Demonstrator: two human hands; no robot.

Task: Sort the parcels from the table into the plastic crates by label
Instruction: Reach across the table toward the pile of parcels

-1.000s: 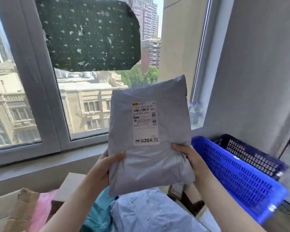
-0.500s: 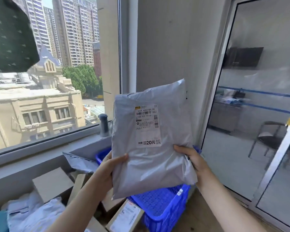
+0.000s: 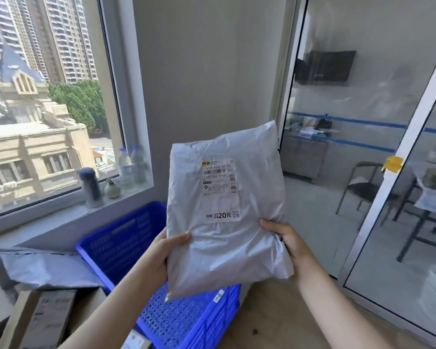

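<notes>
The left hand (image 3: 161, 253) and right hand (image 3: 285, 238) each grip a lower side of 1 grey parcel (image 3: 227, 248), held upright over the blue crate (image 3: 126, 243) with its label (image 3: 220, 190) showing, so it seems not yet sorted, while a grey mailer (image 3: 45, 268) and a cardboard box (image 3: 43, 318) lie beside the crate.

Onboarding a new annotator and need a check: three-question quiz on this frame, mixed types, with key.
1. True or false: the left hand alone holds the grey parcel.
2. Where is the blue crate? A) below the held parcel B) above it C) out of view
3. Fill in: the parcel's white label faces ___ the camera.
Key: 1 false, the right hand grips the other lower edge; 2 A; 3 toward.
</notes>
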